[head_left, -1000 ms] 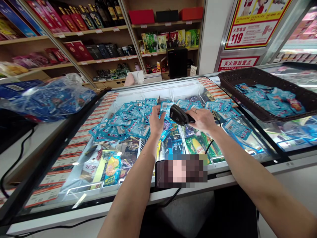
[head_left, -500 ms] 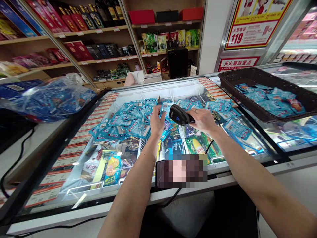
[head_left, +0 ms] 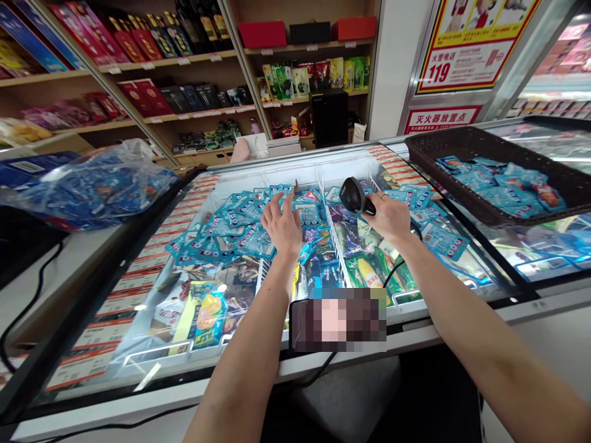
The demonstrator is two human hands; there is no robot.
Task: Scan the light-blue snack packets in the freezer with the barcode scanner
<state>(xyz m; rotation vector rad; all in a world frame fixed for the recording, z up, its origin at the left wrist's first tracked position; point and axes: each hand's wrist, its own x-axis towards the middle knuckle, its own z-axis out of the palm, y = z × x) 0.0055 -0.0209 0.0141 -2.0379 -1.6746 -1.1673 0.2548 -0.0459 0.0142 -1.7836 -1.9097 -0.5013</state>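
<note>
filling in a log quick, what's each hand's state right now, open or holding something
Left hand: open over the blue packets; whether it touches them cannot be told.
Right hand: closed, holding the black scanner.

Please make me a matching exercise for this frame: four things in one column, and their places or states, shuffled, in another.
Things
1. Black scanner
2. Brown basket
3. Clear plastic bag
4. Left hand

Places or states
A. At the left edge of the picture
B. Open, fingers spread, by the loose blue packets
C. Gripped in the right hand
D. At the right of the picture, with blue packets inside

Right pairs: 1-C, 2-D, 3-A, 4-B
</note>
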